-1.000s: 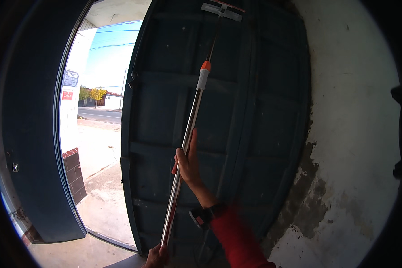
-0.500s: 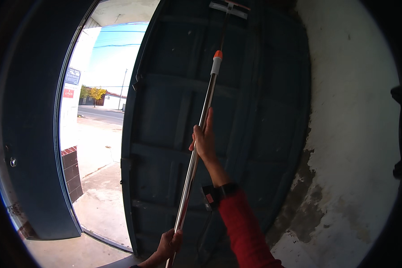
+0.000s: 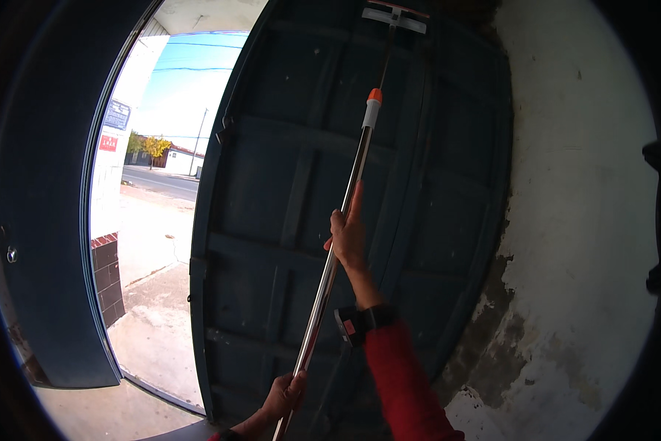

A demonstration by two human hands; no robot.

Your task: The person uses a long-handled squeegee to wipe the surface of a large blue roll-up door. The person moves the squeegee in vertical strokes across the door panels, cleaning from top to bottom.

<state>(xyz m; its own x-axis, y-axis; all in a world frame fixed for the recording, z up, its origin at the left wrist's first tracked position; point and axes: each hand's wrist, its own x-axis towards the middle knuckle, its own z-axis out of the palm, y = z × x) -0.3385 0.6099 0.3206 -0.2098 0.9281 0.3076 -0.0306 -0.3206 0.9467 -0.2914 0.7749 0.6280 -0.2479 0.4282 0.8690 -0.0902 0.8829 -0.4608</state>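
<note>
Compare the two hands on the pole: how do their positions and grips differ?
The right hand grips the metal pole midway up, arm raised, index finger laid along the shaft; the left hand holds its lower end near the frame's bottom edge. A watch shows on the right wrist; the left wrist is cut off. Both close around the pole.

- one long metal pole (image 3: 338,242) with an orange and white collar
- one flat cleaning head (image 3: 394,18) at the pole's top
- two hands on the pole: right hand (image 3: 347,234), left hand (image 3: 286,393)
- two dark door leaves: door (image 3: 360,220), second door (image 3: 47,220)
- one wristwatch (image 3: 356,323)
- one white wall (image 3: 580,242)
</note>
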